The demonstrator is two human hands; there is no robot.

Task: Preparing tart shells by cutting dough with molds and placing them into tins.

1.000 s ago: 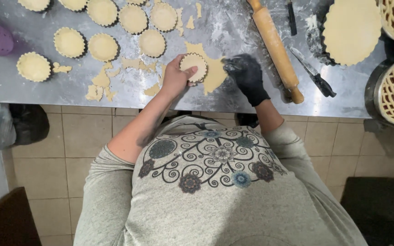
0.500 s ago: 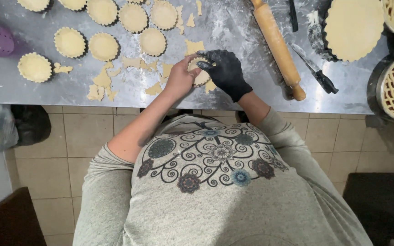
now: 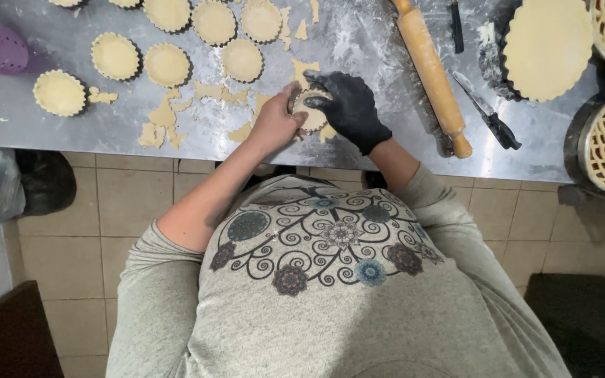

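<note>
Both hands grasp one small tart shell mid-surface: bare left hand cups it at 9 o'clock, black-gloved right hand pinches dough over the rim. Best w/ even, light thumb pressure, turning the tin; scraps lie at 9 o'clock, rolling pin at 2.

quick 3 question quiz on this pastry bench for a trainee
1. True or false: both hands touch the small tart shell.
2. Which hand wears a black glove: A left, B right?
3. What wooden tool lies on the steel table to the right of the hands?

Key:
1. True; left hand and right hand meet on it.
2. B.
3. The rolling pin.
</note>
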